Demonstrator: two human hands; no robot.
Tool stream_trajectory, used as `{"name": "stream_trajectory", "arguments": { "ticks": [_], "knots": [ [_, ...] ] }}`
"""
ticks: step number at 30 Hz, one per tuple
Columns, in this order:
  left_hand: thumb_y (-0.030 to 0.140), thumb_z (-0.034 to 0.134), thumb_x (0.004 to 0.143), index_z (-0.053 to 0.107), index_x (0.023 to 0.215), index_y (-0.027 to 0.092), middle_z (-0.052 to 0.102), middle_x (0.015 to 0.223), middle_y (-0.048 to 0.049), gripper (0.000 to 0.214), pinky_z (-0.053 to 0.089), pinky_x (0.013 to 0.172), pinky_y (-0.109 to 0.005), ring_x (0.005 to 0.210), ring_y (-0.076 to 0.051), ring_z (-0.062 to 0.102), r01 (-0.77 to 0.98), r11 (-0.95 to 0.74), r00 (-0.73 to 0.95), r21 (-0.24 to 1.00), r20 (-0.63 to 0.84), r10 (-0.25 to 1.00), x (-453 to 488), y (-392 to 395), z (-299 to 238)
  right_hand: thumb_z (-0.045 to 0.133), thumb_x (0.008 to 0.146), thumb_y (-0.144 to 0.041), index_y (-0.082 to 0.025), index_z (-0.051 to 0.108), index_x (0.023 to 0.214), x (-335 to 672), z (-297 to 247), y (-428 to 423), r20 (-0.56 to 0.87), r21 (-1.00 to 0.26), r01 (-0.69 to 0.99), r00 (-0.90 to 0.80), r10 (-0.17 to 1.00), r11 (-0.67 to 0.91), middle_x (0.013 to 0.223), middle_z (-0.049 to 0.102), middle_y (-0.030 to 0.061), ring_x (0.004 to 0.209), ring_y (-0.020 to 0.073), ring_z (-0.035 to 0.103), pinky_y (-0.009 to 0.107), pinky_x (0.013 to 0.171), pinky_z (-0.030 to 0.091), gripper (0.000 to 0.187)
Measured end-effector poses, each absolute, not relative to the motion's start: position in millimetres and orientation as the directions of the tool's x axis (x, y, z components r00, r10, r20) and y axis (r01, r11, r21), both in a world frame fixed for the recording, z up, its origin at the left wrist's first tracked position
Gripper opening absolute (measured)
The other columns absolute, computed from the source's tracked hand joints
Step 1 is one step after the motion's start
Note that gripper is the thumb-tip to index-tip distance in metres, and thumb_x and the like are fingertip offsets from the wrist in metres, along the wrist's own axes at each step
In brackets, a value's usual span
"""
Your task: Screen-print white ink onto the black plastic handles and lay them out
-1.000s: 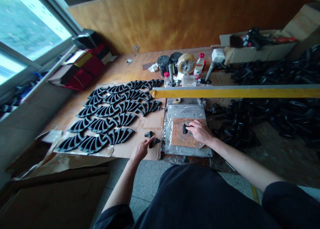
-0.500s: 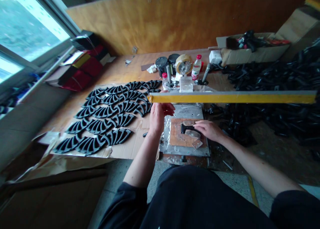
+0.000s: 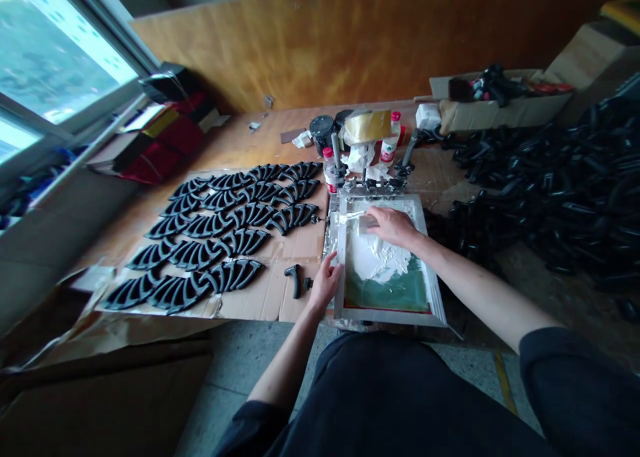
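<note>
- So, head cam, looking down: the left hand (image 3: pixel 325 282) has its fingers loosely spread, with the fingertips against the left side of the aluminium screen frame (image 3: pixel 339 264), and it isn't pinching anything I can see.
- The right hand (image 3: pixel 395 227) is curled over the inside of the frame, just above a big blob of white paste (image 3: pixel 375 260). Its fingers are up against a small shiny scrap (image 3: pixel 367 221), but can't tell what that is or if it's actually pinched.
- The frame lies nearly flat at the edge of the wooden surface (image 3: pixel 260 137), with green mesh (image 3: pixel 387 296) under the paste and metal hinge clamps (image 3: pixel 370 184) along its far side.
- Left of the frame there's a cardboard sheet (image 3: pixel 295 250) with rows of curved, ribbed black parts (image 3: pixel 225 224). A loose black handle-shaped piece (image 3: pixel 295 280) sits just beside the left hand.
- Past the clamps: a roll of packing tape (image 3: pixel 367 125), a plastic bottle (image 3: pixel 390 137) and a black tin (image 3: pixel 321 130).
- Off to the right, a big heap of black parts (image 3: pixel 545 190) and a cardboard box (image 3: pixel 500 107).
</note>
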State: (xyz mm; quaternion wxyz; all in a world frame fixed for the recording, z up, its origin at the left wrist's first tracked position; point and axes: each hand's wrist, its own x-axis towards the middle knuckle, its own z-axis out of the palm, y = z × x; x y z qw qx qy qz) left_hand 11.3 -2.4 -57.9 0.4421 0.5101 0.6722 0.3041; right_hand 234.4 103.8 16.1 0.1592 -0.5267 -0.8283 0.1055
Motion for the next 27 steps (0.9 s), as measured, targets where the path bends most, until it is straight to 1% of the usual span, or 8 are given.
{"name": "stream_trajectory", "arguments": {
  "ticks": [2, 5, 9, 13, 17, 21, 23, 27],
  "knots": [
    [0.044, 0.050, 0.088, 0.052, 0.135, 0.020, 0.055, 0.071, 0.0024, 0.053, 0.038, 0.059, -0.022, 0.059, -0.011, 0.048, 0.453, 0.282, -0.076, 0.846, -0.278, 0.957, 10, -1, -62, 0.067, 0.080, -0.031, -0.023, 0.067, 0.104, 235, 16, 100, 0.071, -0.328, 0.852, -0.409, 0.910, 0.408, 0.099, 0.071, 0.0031, 0.090, 0.0228, 0.065, 0.033, 0.078, 0.049, 0.026],
    [0.046, 0.048, 0.089, 0.052, 0.134, 0.021, 0.057, 0.074, 0.0016, 0.052, 0.040, 0.062, -0.023, 0.064, -0.012, 0.052, 0.483, 0.265, -0.064, 0.835, -0.269, 0.961, 8, -1, -65, 0.062, 0.082, -0.024, -0.017, 0.067, 0.098, 246, 10, 89, 0.130, -0.273, 0.889, -0.346, 0.929, 0.369, 0.103, 0.070, 0.0084, 0.094, 0.0241, 0.064, 0.032, 0.081, 0.046, 0.018],
    [0.048, 0.046, 0.090, 0.052, 0.134, 0.022, 0.057, 0.073, 0.0017, 0.052, 0.040, 0.063, -0.023, 0.065, -0.013, 0.054, 0.485, 0.254, -0.053, 0.837, -0.262, 0.964, 8, -1, -67, 0.058, 0.083, -0.018, -0.013, 0.065, 0.086, 244, -9, 69, 0.172, -0.201, 0.931, -0.272, 0.947, 0.303, 0.090, 0.069, 0.0134, 0.091, 0.0265, 0.060, 0.034, 0.082, 0.043, 0.009],
    [0.047, 0.046, 0.090, 0.052, 0.134, 0.022, 0.060, 0.076, 0.0009, 0.052, 0.042, 0.065, -0.025, 0.068, -0.014, 0.056, 0.494, 0.258, -0.051, 0.830, -0.268, 0.962, 8, -1, -68, 0.056, 0.083, -0.014, -0.016, 0.064, 0.083, 230, -20, 49, 0.212, -0.206, 0.854, -0.437, 0.874, 0.477, 0.085, 0.067, 0.0100, 0.089, 0.0244, 0.057, 0.032, 0.077, 0.042, 0.009],
    [0.048, 0.044, 0.091, 0.051, 0.136, 0.023, 0.063, 0.080, -0.0003, 0.052, 0.043, 0.069, -0.026, 0.073, -0.016, 0.059, 0.511, 0.248, -0.044, 0.823, -0.263, 0.964, 7, -2, -68, 0.050, 0.081, -0.004, -0.016, 0.066, 0.088, 240, -21, 27, 0.245, -0.216, 0.643, -0.692, 0.678, 0.735, 0.086, 0.066, 0.0079, 0.090, 0.0222, 0.055, 0.031, 0.075, 0.042, 0.021],
    [0.049, 0.044, 0.091, 0.051, 0.136, 0.024, 0.064, 0.084, -0.0014, 0.053, 0.044, 0.071, -0.026, 0.076, -0.016, 0.060, 0.513, 0.250, -0.049, 0.821, -0.262, 0.964, 7, -3, -68, 0.049, 0.077, 0.000, -0.016, 0.067, 0.094, 265, -15, 19, 0.265, -0.224, 0.478, -0.809, 0.525, 0.850, 0.093, 0.067, 0.0079, 0.093, 0.0216, 0.056, 0.031, 0.078, 0.043, 0.029],
    [0.049, 0.044, 0.091, 0.051, 0.137, 0.024, 0.065, 0.084, -0.0016, 0.053, 0.044, 0.072, -0.026, 0.077, -0.016, 0.060, 0.515, 0.254, -0.055, 0.819, -0.264, 0.963, 7, -3, -67, 0.052, 0.075, -0.001, -0.017, 0.067, 0.090, 268, -9, 25, 0.221, -0.259, 0.451, -0.833, 0.507, 0.854, 0.087, 0.067, 0.0056, 0.087, 0.0204, 0.057, 0.031, 0.076, 0.043, 0.026],
    [0.047, 0.046, 0.090, 0.052, 0.136, 0.021, 0.065, 0.082, -0.0016, 0.054, 0.045, 0.071, -0.026, 0.074, -0.016, 0.060, 0.514, 0.254, -0.057, 0.819, -0.263, 0.963, 8, -2, -63, 0.055, 0.075, -0.004, -0.018, 0.068, 0.089, 255, -8, 36, 0.240, -0.298, 0.549, -0.749, 0.618, 0.781, 0.085, 0.067, 0.0046, 0.085, 0.0198, 0.057, 0.030, 0.074, 0.044, 0.024]
  ]
}}
